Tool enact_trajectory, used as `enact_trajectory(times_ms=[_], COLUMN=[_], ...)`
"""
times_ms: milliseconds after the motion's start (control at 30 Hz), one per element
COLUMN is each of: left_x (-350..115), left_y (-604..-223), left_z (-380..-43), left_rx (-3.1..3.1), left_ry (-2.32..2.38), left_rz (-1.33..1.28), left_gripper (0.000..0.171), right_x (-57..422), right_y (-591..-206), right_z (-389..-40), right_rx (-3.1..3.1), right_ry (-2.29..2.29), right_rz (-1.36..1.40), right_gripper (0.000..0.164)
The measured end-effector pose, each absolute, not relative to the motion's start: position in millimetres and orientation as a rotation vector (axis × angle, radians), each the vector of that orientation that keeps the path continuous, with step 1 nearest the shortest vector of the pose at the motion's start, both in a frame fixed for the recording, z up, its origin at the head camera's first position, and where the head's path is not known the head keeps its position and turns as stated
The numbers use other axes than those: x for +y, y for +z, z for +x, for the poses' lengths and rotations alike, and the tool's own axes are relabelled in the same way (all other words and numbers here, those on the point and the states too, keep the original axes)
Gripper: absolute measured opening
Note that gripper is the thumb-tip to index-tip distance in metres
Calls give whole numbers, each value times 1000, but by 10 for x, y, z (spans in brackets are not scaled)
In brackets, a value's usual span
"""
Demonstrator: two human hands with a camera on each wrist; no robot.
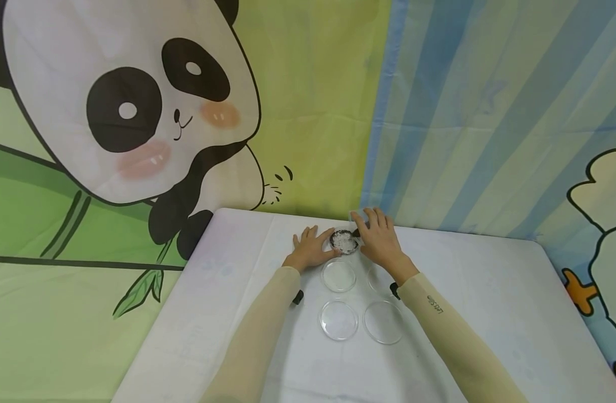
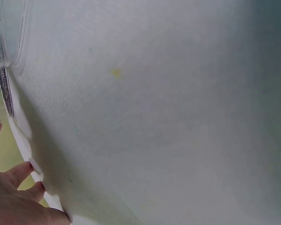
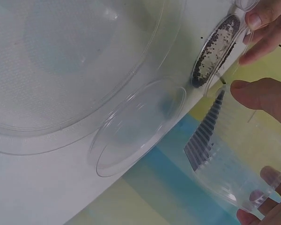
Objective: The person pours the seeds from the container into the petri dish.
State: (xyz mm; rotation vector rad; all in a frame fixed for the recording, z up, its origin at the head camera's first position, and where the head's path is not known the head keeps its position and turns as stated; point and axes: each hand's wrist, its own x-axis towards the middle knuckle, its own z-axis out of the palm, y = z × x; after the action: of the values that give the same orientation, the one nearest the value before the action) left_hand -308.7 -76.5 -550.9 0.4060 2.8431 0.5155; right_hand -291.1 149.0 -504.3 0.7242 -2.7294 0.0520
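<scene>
A shallow round clear dish (image 1: 344, 242) with a layer of black grains lies near the table's back edge. My left hand (image 1: 310, 250) rests at its left side, thumb and fingers spread about the rim; whether they touch it I cannot tell. At the dish's right, my right hand (image 1: 382, 242) grips a clear plastic container (image 3: 243, 150), thumb on one side and fingers on the other. The container is tilted, its lower corner close to the rim. Dark matter shows in stripes through its ribbed wall. In the left wrist view, part of the left hand (image 2: 18, 199) appears.
Below the grain dish lie several clear, round, shallow dishes, among them a near-left one (image 1: 339, 320), a near-right one (image 1: 382, 322) and a middle-left one (image 1: 338, 275). My right forearm partly covers another. A white cloth covers the table (image 1: 489, 313). Behind hangs a printed curtain (image 1: 313, 112).
</scene>
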Motion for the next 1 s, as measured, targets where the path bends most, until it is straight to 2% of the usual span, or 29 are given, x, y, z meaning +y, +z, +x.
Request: enact_trajectory(times_ms=[600, 1000], left_x=[-771, -782], left_y=[-5541, -5540], left_z=[-3110, -3111], left_rx=[2839, 2840], left_ry=[506, 507], left_rz=[391, 401], left_gripper=[80, 79], right_x=[1490, 1530], right_y=[-5014, -5059], right_z=[-2907, -2885], right_rx=[-2778, -2886], right_ry=[96, 717], right_rz=[700, 450], right_gripper=[100, 101])
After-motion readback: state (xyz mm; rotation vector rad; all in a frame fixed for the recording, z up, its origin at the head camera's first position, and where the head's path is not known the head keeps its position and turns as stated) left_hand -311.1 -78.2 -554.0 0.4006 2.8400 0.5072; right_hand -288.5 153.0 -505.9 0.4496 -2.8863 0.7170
